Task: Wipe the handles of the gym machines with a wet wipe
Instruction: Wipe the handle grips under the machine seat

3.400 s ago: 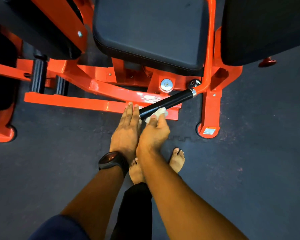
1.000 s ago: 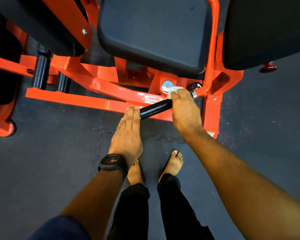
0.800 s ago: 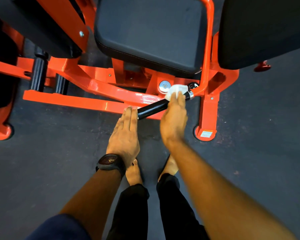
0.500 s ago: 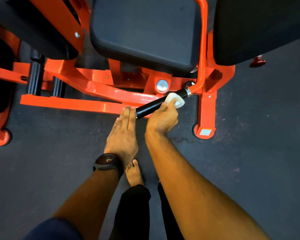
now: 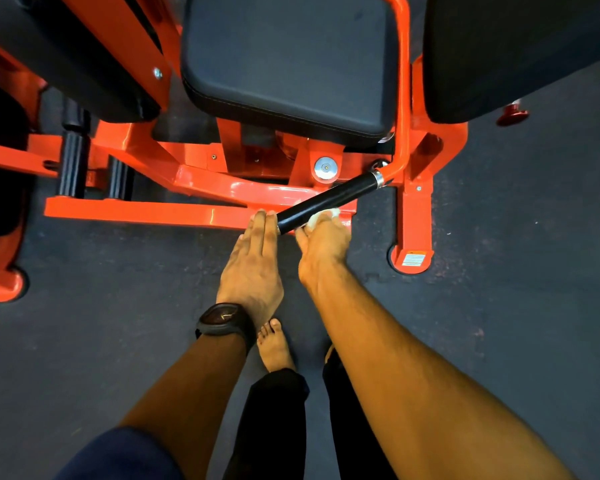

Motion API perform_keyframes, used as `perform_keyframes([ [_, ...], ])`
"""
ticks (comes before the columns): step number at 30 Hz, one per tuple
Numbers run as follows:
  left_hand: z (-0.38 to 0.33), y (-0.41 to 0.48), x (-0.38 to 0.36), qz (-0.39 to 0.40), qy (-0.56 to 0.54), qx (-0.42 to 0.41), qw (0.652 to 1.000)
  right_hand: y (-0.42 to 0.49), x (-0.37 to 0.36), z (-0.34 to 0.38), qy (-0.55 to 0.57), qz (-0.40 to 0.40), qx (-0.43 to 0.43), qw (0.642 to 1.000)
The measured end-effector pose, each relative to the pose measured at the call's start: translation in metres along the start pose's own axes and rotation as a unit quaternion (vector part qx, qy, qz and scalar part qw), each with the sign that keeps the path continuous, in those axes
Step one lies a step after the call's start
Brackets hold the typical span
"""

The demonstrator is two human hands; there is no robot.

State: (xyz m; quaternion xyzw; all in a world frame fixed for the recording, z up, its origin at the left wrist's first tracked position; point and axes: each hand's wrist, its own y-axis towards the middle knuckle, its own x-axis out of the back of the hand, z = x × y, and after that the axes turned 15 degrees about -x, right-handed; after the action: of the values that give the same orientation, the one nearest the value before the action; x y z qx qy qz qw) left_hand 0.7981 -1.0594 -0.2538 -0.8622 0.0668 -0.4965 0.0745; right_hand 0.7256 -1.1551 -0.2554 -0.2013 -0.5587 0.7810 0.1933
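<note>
A black handle (image 5: 329, 199) sticks out from the orange gym machine (image 5: 201, 188), slanting down to the left. My right hand (image 5: 323, 244) grips a white wet wipe (image 5: 321, 216) against the lower part of the handle, near its free end. My left hand (image 5: 253, 265), with a black watch on the wrist, is flat with straight fingers, its fingertips touching the handle's end cap. Most of the wipe is hidden under my right fingers.
A black padded seat (image 5: 284, 64) sits above the handle, with a second pad (image 5: 520, 50) at the right. An orange upright post with a foot (image 5: 413, 237) stands right of my hand. Black foot rollers (image 5: 73, 161) are at the left. My bare feet stand on dark rubber floor (image 5: 499, 323).
My right hand slid the wipe down the handle from its upper end near the chrome collar to the lower free end. My left hand stayed at the end cap.
</note>
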Motion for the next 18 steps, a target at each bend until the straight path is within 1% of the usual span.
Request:
perform_keyframes([
  [2,-0.001,0.0,0.003,-0.001,-0.029,0.004,1.0,-0.008,0.003,-0.012,-0.046,0.009,-0.003,0.999],
  [6,-0.007,0.0,0.01,-0.022,-0.133,0.036,0.99,-0.014,0.012,-0.013,-0.117,-0.015,0.054,0.992],
  [9,-0.01,0.007,0.019,-0.059,-0.185,0.075,0.978,-0.021,0.023,-0.012,-0.231,-0.013,0.131,0.964],
  [11,-0.019,0.011,0.033,-0.088,-0.209,0.079,0.971,-0.036,0.026,-0.009,-0.286,0.011,0.191,0.939],
  [13,-0.034,0.013,0.051,-0.112,-0.252,0.062,0.959,-0.055,0.023,0.001,-0.297,0.034,0.226,0.927],
  [15,-0.047,0.017,0.067,-0.136,-0.297,0.047,0.944,-0.072,0.016,0.014,-0.291,0.04,0.247,0.923],
  [18,-0.068,0.021,0.092,-0.181,-0.33,0.038,0.926,-0.105,0.01,0.034,-0.281,0.055,0.262,0.921],
])
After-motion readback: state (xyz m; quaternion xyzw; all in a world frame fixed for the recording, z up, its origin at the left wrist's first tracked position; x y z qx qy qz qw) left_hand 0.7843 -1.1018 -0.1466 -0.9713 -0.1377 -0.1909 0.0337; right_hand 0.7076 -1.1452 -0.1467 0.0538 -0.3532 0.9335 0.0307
